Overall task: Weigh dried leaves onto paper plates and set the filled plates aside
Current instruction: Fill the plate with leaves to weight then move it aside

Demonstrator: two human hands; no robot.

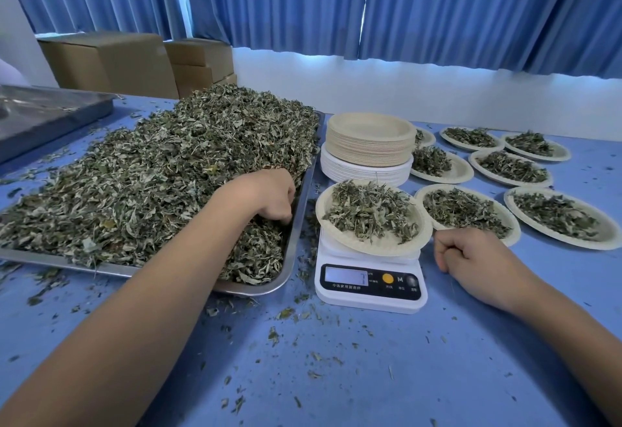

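Dried leaves (151,174) heaped in steel tray (255,289); left hand (266,198) fingers curled, pinching leaves. Filled paper plate (370,249) on kitchen scale (370,299). Right hand (471,255) fisted beside scale.

the near tray (255,289) is brushed steel with a dull sheen, and the far left tray (50,113) is the same metal, more reflective. the dried leaves (168,171) look brittle, crinkled and matt. the stack of plates (370,144) is rough tan paper over smoother white paper. the scale (370,300) is glossy white plastic with a shiny black panel. the table (370,376) top is smooth, matt blue. the far curtains (437,6) are pleated cloth, and the boxes (117,63) are matt brown cardboard.
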